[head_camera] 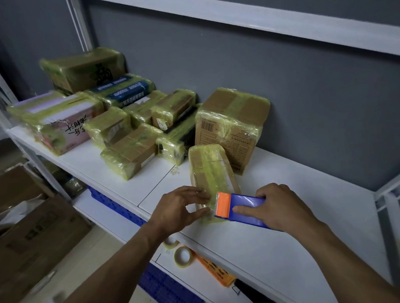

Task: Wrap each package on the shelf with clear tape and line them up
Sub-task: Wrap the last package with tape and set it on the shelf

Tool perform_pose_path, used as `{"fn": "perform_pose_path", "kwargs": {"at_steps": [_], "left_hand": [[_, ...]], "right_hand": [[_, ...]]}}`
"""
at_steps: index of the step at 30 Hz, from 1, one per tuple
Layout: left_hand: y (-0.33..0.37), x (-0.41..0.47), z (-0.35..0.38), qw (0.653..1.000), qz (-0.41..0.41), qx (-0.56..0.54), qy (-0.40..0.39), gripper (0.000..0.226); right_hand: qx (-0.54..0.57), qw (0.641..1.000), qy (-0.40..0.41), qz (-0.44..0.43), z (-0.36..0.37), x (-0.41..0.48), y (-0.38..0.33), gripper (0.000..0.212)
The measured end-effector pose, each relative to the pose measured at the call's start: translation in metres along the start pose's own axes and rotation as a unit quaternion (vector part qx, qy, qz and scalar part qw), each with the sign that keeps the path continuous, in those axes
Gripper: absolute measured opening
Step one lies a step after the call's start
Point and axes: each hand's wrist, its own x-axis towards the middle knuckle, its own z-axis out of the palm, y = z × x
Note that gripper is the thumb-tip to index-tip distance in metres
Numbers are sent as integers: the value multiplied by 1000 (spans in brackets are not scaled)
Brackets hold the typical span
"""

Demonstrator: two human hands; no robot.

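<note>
On the white shelf [279,207] I see a group of wrapped packages [113,124] at the far left and a tall carton [228,131] to their right, all under yellowish tape. Touching the carton on its near side lies the flat package [209,171], the one in work, close to the near edge. The right hand [279,205] grips the blue tape dispenser [242,207], its orange head against the package's near end; the left hand [176,209] pinches this same end. I judge the wrapping is at the cut: next I must tear the tape cleanly, press it down, then push the package into line.
</note>
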Motion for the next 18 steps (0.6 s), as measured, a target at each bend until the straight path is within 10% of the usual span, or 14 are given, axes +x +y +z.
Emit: {"fn": "perform_pose_path", "kwargs": {"at_steps": [18], "left_hand": [[25,5,1,988,3,133,-73,38]], "right_hand": [[-34,999,12,2,-22,12,26,60]]}}
